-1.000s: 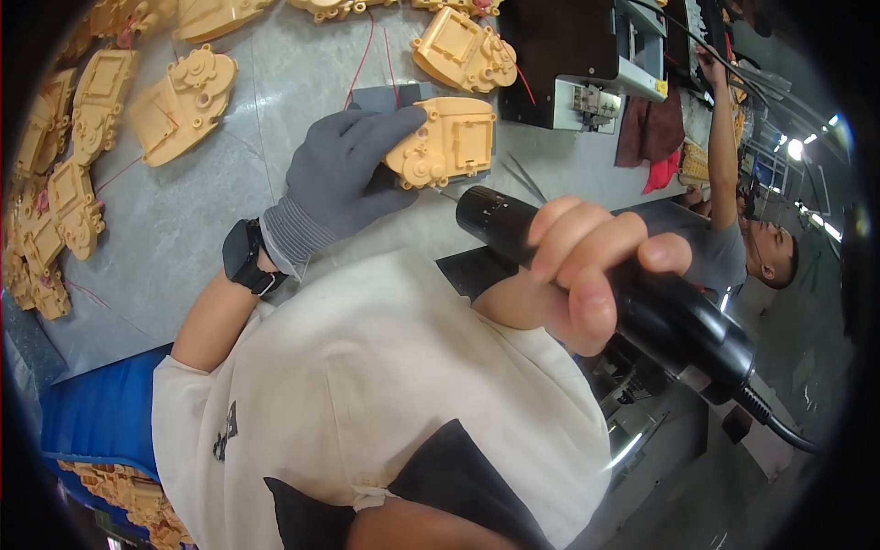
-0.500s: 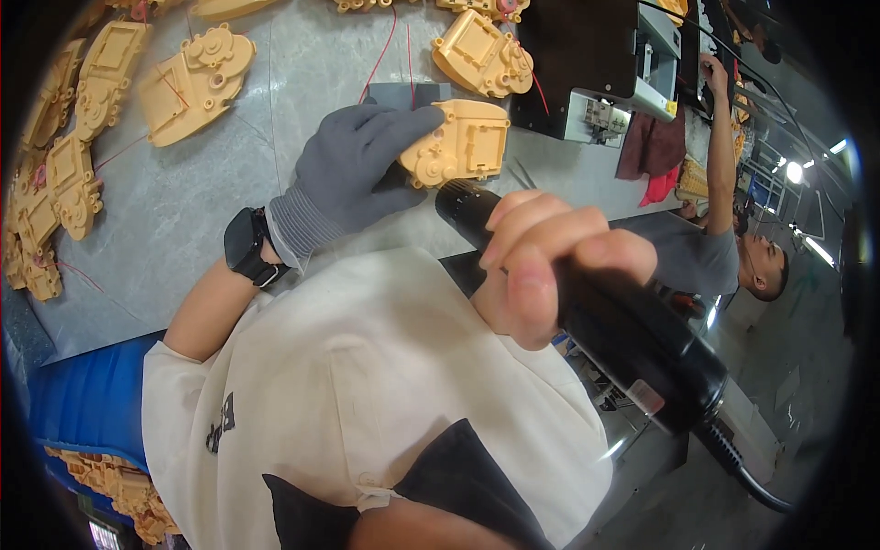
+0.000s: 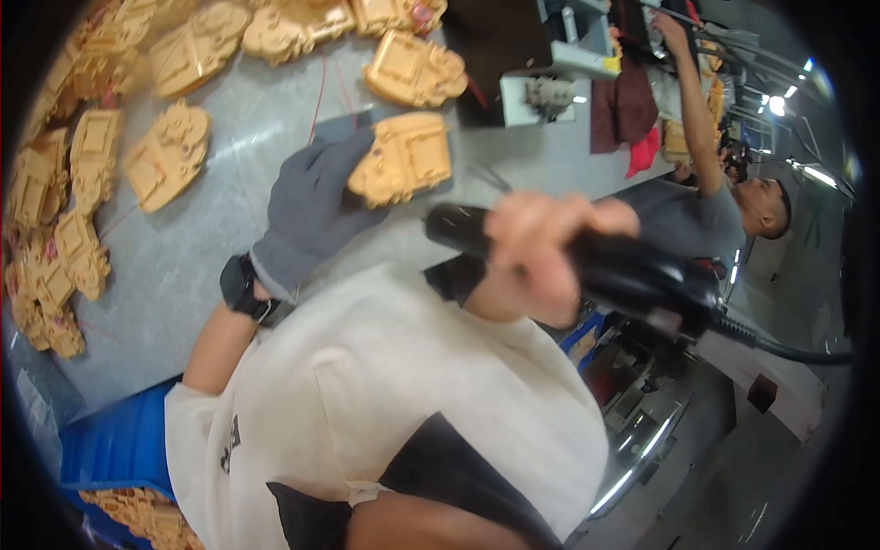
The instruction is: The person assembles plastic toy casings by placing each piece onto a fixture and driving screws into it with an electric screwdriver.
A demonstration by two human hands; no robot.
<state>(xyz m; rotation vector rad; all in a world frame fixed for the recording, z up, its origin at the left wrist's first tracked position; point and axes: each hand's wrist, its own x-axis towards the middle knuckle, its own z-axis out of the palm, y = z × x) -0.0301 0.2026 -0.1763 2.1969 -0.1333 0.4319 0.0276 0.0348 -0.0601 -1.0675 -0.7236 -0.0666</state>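
My left hand (image 3: 312,206), in a grey glove, is closed on a yellow plastic housing (image 3: 408,156). The housing has a rectangular recess and small round bosses on its upper face, and my fingers grip its left end. To its right, my bare right hand (image 3: 550,252) wraps round a black corded electric screwdriver (image 3: 646,284). The tool's nose points left toward the housing, with a gap between them. Motion blurs this hand and the tool, and no bit can be made out at the tip.
Several more yellow housings (image 3: 170,156) with thin red wires lie on the grey table (image 3: 238,147), left and far. A metal-fronted machine (image 3: 541,99) stands at the far right, beside a dark red cloth (image 3: 621,115). Below left is a blue bin (image 3: 119,440). A co-worker (image 3: 687,215) reaches in at right.
The screwdriver's nose has drawn back from the housing, and its body has swung to a flatter angle. My left hand still holds the housing, now turned slightly. The whole view has shifted.
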